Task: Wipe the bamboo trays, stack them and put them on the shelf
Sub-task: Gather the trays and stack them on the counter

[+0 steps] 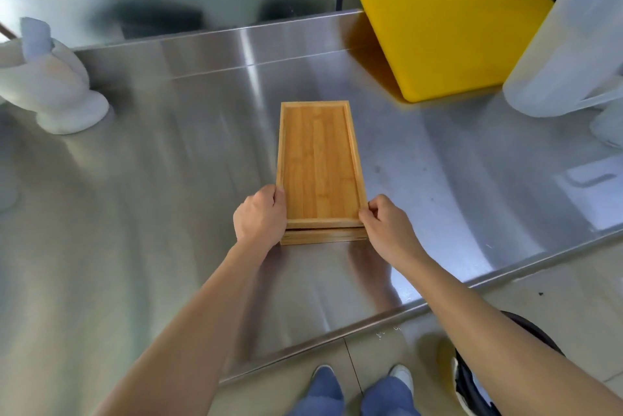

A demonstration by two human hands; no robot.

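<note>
Left hand (259, 217): gripping the near left edge of the stacked bamboo trays (320, 163).
Trays: lying lengthwise on the steel desk (151, 196), between both hands, one atop another.
Right hand (387, 227): pinching the near right corner of the stack.

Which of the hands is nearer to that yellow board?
Right. The right hand grips the bamboo trays on the side toward the yellow board; the left hand grips their opposite side, farther away.
</note>
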